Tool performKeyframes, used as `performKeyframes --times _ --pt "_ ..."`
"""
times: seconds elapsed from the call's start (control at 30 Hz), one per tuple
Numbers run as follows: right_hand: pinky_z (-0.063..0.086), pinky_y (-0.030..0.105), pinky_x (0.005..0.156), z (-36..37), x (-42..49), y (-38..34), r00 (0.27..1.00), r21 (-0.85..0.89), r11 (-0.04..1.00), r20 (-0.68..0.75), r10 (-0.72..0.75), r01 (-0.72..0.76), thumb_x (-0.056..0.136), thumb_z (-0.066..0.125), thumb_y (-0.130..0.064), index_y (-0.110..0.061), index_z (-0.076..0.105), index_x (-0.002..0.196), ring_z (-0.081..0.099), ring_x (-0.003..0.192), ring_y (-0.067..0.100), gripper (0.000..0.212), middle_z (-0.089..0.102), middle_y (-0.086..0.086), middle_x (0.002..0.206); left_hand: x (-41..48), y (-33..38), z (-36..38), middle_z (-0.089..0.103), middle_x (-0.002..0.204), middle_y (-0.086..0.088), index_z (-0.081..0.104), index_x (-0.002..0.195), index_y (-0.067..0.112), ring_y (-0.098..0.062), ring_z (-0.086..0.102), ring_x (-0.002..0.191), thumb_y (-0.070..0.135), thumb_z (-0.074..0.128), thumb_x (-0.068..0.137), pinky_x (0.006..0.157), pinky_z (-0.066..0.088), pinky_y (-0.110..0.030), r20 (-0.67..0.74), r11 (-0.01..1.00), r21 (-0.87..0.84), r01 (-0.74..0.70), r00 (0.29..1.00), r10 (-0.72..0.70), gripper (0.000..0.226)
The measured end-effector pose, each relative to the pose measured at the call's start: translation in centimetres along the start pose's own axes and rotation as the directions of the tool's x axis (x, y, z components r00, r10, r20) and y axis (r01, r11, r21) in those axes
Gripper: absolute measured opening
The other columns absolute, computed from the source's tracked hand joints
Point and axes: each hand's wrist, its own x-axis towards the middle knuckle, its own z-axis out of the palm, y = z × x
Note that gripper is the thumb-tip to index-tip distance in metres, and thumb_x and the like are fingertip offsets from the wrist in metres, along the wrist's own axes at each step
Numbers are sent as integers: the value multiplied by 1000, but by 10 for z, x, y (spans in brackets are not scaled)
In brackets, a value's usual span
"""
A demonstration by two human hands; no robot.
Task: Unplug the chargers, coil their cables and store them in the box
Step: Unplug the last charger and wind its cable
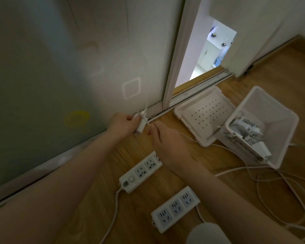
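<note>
My left hand (122, 124) grips a white charger (140, 124) above the wooden floor near the wall. A turn of its thin white cable crosses the charger. My right hand (163, 138) pinches that cable (187, 137) just right of the charger; the cable runs off toward the lid. The white storage box (282, 120) stands at the right, tilted, with several white chargers and cables (248, 132) inside. Two white power strips lie below my hands: one (139, 172) partly under my right wrist, the other (175, 208) nearer me. No plug is visible in either strip's sockets.
The box's perforated white lid (206, 113) lies open-side up between the box and the sliding-door track (199, 92). Loose white cables (271, 180) sprawl on the floor at the right. A glass panel and wall fill the left. A white rounded object (208, 234) sits at the bottom edge.
</note>
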Motion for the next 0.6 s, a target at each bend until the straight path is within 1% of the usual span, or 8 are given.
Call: performKeyframes --times 0.07,0.13,0.17,0.27,0.37,0.47,0.53,0.6 --pt "45 31 61 6 -6 0 1000 17 999 6 -27 27 101 29 -25 -11 55 98 55 65 18 30 58 3 78 3 2 3 64 88 -14 67 100 -1 -19 56 70 38 51 93 61 43 -27 35 941 -300 158 987 -155 43" --pt "46 32 62 11 -9 1 999 94 995 8 -35 34 101 28 -27 -14 53 95 55 63 17 30 60 3 76 4 6 4 64 94 -13 63 103 4 -19 58 74 35 55 92 62 46 -27 154 763 -581 282 959 -238 34" --pt "45 32 60 14 -10 1 999 123 992 27 -39 35 102 27 -27 -15 53 94 54 61 16 29 60 3 74 3 8 4 64 91 -12 61 100 6 -19 57 74 32 53 93 62 46 -27 215 671 -670 319 948 -236 28" --pt "43 28 58 19 -11 7 996 194 981 84 -30 13 102 28 -29 -20 49 91 51 59 11 25 58 0 71 -5 21 3 64 80 -11 57 95 7 -17 55 66 26 46 96 57 45 -25 365 462 -784 414 910 -196 23" --pt "45 30 59 21 -10 20 993 180 984 119 -4 -18 101 27 -31 -20 50 90 51 59 11 28 60 2 73 -10 31 1 65 84 -14 57 97 6 -16 52 63 27 46 95 56 41 -21 433 366 -809 459 888 -156 24" --pt "41 26 54 18 -9 40 987 88 994 153 53 -67 100 26 -35 -23 48 81 48 55 7 32 57 -3 68 -10 35 -6 69 79 -13 58 101 8 -13 54 57 27 47 93 56 38 -21 427 360 -824 438 897 -113 23" --pt "37 20 53 13 -9 53 982 8 995 160 101 -104 100 25 -38 -26 45 75 46 54 6 34 52 -7 65 -10 34 -14 70 71 -9 57 103 10 -11 53 53 29 47 93 52 36 -19 438 454 -794 404 898 -34 25" --pt "33 18 51 5 -8 63 978 -52 988 147 149 -142 99 26 -39 -27 43 69 43 53 5 37 48 -8 62 -11 27 -21 71 72 -6 55 109 10 -12 56 58 33 49 88 50 39 -19 503 614 -704 358 861 74 32"
